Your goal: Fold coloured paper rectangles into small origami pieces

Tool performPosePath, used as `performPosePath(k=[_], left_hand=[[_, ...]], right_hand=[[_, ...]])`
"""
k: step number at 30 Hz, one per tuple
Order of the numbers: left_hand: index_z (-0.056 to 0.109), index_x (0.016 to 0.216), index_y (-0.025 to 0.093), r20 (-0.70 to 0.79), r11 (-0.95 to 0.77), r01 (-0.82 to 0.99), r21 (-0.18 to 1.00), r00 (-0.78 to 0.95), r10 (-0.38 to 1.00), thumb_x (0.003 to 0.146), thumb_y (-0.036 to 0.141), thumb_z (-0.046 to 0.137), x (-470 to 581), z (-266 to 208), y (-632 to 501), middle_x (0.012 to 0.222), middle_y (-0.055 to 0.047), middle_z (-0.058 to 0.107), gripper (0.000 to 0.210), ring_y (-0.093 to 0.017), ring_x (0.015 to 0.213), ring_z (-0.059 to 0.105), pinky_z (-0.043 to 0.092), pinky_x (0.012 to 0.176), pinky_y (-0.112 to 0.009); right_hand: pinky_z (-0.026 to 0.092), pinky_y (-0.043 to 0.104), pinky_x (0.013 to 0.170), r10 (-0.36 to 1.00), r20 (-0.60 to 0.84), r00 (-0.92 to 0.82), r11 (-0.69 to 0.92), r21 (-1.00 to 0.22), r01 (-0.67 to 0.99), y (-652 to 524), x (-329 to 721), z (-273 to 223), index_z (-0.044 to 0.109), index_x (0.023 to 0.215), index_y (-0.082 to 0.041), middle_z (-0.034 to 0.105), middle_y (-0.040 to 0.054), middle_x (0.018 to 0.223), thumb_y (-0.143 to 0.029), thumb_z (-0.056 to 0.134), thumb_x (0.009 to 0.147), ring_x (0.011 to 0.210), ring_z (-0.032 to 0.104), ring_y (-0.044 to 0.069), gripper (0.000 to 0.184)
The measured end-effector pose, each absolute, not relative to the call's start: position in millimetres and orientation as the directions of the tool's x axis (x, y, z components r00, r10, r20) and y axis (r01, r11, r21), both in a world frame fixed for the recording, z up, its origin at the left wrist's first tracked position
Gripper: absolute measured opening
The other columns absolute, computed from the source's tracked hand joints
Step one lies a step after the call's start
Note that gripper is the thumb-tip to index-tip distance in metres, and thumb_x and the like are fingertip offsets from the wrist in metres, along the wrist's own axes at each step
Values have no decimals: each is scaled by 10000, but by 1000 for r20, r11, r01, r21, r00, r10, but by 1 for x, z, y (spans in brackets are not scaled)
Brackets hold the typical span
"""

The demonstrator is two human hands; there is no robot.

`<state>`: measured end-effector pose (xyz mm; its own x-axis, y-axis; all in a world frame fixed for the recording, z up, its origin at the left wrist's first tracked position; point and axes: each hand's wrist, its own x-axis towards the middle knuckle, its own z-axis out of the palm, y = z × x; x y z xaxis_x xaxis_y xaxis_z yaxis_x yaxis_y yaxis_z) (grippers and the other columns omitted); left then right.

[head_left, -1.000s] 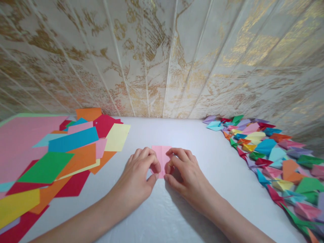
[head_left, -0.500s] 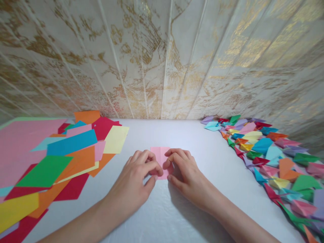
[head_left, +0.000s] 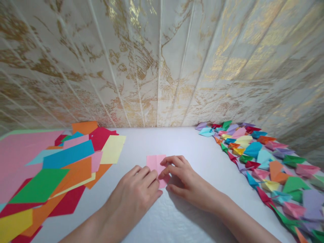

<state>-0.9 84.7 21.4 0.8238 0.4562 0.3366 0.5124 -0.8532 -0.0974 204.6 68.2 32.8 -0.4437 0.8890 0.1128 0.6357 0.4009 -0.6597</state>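
Note:
A small pink sheet of paper (head_left: 153,162) lies on the white table in front of me, with a crease running down its middle. My left hand (head_left: 138,187) covers its near left part, fingers curled together and thumb at the near edge; the fingertips' grip on the paper is partly hidden. At the sheet's right side is my right hand (head_left: 186,179). Its fingers are bent and apart, the index and middle fingertips at the paper near the crease, and the thumb stands away from them by the lower right corner.
Coloured paper sheets, among them a green sheet (head_left: 40,185) and a blue sheet (head_left: 68,154), overlap on the left. On the right lie many folded paper pieces (head_left: 253,150) in mixed colours. A gold-patterned curtain (head_left: 152,67) hangs behind the white table (head_left: 136,143).
The view has tilted and shifted slightly, so everything sits lower and a little left. My left hand has turned over the paper's near left part, its fingers closer together. The right hand stays at the right side.

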Motion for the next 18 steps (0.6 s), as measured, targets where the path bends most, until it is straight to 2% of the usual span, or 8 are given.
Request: performPosePath(k=[3, 10, 12, 15, 16, 18], left_hand=[[642, 800, 164, 341, -843, 522, -128, 822, 456, 892, 48, 568, -1, 22, 82, 790, -33, 643, 165, -224, 705, 574, 411, 639, -372], [625, 787, 163, 396, -838, 533, -116, 799, 453, 887, 1, 467, 1, 18, 83, 757, -44, 638, 247, -222, 666, 587, 422, 609, -358], [596, 765, 180, 455, -838, 545, -22, 752, 477, 917, 22, 434, 0, 20, 84, 725, -26, 628, 272, -202, 642, 579, 424, 612, -342], [560, 799, 202, 529, -810, 529, 253, 626, 573, 965, 103, 433, -1, 25, 81, 759, -2, 635, 231, -165, 665, 588, 434, 642, -299], [551, 818, 207, 525, -790, 510, 341, 594, 610, 966, 128, 448, -2, 27, 79, 782, 2, 637, 197, -155, 685, 595, 435, 652, -284], [533, 812, 214, 496, -753, 472, 460, 566, 658, 948, 164, 486, -1, 30, 74, 781, 11, 620, 152, -144, 696, 593, 430, 655, -265]], right_hand=[[414, 457, 1042, 893, 112, -436, 393, -666, 634, 69, 205, 33, 683, 995, -254, 577, 38, 1239, 6, 630, 780, 1181, 493, 232, 341], [383, 444, 1049, 895, 116, -430, 385, -690, 614, 69, 204, 27, 680, 992, -259, 571, 30, 1247, -22, 707, 765, 1190, 479, 233, 329], [383, 435, 1025, 903, 155, -402, 394, -671, 628, 69, 202, 28, 679, 941, -254, 594, 22, 1233, -65, 714, 809, 1181, 482, 232, 233], [368, 424, 985, 891, 257, -374, 446, -642, 623, 67, 199, 39, 652, 881, -241, 647, 14, 1166, -128, 670, 894, 1135, 510, 223, 115], [362, 419, 973, 880, 284, -382, 470, -637, 610, 66, 198, 45, 643, 890, -242, 667, 12, 1118, -140, 655, 912, 1097, 530, 215, 105], [350, 405, 934, 852, 302, -428, 516, -620, 590, 63, 198, 57, 624, 878, -244, 689, -12, 898, -168, 631, 939, 950, 572, 194, 98]])
